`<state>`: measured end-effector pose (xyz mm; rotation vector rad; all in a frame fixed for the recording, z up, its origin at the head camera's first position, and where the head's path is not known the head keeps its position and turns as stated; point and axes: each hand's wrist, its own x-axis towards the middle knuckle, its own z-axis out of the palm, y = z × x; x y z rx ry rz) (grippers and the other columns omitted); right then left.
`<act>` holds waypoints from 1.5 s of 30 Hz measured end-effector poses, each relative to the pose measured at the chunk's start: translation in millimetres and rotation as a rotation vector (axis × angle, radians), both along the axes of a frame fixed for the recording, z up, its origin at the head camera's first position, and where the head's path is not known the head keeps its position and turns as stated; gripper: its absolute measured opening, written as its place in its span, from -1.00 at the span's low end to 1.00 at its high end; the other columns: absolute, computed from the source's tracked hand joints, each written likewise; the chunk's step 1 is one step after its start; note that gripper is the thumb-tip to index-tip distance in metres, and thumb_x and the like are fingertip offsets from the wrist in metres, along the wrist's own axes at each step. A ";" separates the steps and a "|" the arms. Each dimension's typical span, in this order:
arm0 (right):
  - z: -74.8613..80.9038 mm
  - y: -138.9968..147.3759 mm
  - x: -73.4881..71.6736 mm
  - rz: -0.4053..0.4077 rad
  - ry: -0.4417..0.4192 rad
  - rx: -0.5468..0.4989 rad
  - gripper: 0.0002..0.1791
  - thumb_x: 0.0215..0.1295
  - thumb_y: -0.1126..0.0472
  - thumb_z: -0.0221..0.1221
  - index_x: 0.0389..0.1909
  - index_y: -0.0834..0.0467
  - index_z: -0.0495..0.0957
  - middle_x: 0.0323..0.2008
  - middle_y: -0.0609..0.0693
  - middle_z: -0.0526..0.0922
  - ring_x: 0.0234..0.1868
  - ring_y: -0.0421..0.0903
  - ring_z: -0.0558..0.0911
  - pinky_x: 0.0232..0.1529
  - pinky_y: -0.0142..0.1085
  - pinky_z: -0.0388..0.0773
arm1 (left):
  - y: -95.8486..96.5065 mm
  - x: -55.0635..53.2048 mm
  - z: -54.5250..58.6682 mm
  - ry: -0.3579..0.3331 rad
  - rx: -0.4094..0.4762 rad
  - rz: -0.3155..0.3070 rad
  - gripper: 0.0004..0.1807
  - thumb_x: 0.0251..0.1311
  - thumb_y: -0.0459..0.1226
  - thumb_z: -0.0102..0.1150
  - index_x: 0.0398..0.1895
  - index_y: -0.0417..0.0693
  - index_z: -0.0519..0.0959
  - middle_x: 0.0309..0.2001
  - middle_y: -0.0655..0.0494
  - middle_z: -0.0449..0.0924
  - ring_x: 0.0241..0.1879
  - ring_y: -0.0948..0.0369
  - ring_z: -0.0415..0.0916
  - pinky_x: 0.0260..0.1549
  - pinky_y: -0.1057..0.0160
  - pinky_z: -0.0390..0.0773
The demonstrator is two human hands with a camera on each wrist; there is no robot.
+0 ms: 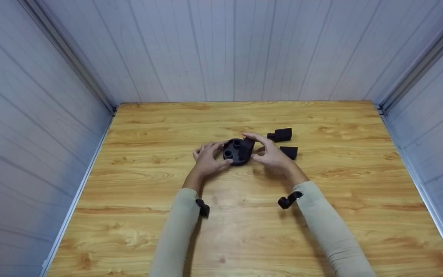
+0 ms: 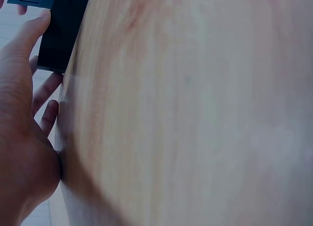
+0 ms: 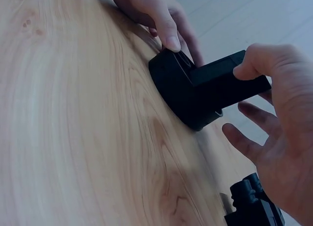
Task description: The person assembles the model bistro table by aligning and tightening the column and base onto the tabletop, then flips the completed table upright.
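Observation:
A round black base (image 1: 236, 161) with raised ring-shaped sockets lies on the wooden table. My left hand (image 1: 208, 159) grips its rim from the left, thumb on the near side and fingers round the far side. A rectangular black block (image 3: 227, 81) stands up from the right part of the base, its lower end hidden at the base. My right hand (image 1: 274, 157) pinches this block between thumb and fingers; in the right wrist view its other fingers are spread beside it. The left wrist view shows the left hand (image 2: 22, 133) low against the table beside the base's dark side (image 2: 61, 37).
Two more black blocks lie right of the base: one farther back (image 1: 283, 134) with a narrow ribbed end, one nearer (image 1: 289, 152) partly behind the right hand. Pale panelled walls (image 1: 221, 50) enclose the table (image 1: 137, 223) at the back and both sides.

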<state>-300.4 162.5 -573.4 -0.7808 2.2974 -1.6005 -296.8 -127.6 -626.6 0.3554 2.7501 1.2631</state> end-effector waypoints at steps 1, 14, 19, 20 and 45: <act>0.8 1.0 0.4 -0.007 -0.001 0.005 -0.12 0.41 0.55 0.22 0.73 0.08 0.36 0.75 0.14 0.34 0.71 0.23 0.36 0.46 0.33 0.64 | 0.0 -0.2 -0.1 0.000 -0.001 -0.002 -0.07 0.25 0.26 0.57 0.68 0.35 0.49 0.55 -0.07 0.56 0.52 -0.24 0.34 0.55 -0.40 -0.11; -5.2 3.2 2.1 -0.051 0.059 0.080 -0.46 0.51 0.33 0.42 0.47 0.08 0.64 0.32 0.19 0.65 0.14 -0.06 0.63 0.13 -0.15 0.70 | -1.9 -0.2 -4.7 0.023 0.013 0.003 -0.10 0.23 0.21 0.58 0.65 0.36 0.51 0.55 -0.07 0.57 0.49 -0.24 0.37 0.53 -0.40 -0.09; -9.0 2.4 1.8 -0.052 0.082 0.062 -0.47 0.50 0.33 0.44 0.44 0.11 0.65 0.29 0.21 0.66 0.08 -0.11 0.67 0.09 -0.14 0.72 | -1.5 1.4 -3.0 0.014 0.010 0.009 -0.08 0.23 0.24 0.58 0.66 0.37 0.50 0.56 -0.07 0.57 0.51 -0.26 0.36 0.54 -0.41 -0.10; -9.3 2.2 1.8 -0.053 0.082 0.059 -0.47 0.49 0.33 0.45 0.44 0.11 0.65 0.29 0.21 0.67 0.09 -0.12 0.67 0.10 -0.12 0.72 | -1.3 1.5 -2.7 0.014 0.009 0.009 -0.07 0.23 0.25 0.58 0.67 0.37 0.50 0.56 -0.07 0.57 0.51 -0.27 0.36 0.54 -0.42 -0.09; 6.5 51.8 5.1 -0.162 0.115 0.049 -0.30 0.46 0.43 0.43 0.60 0.20 0.53 0.44 0.32 0.64 0.50 0.34 0.61 0.21 -0.13 0.77 | 40.5 7.7 12.5 0.193 0.117 0.036 -0.07 0.15 0.13 0.68 0.59 0.13 0.57 0.53 -0.12 0.52 0.51 -0.23 0.37 0.42 -0.46 0.07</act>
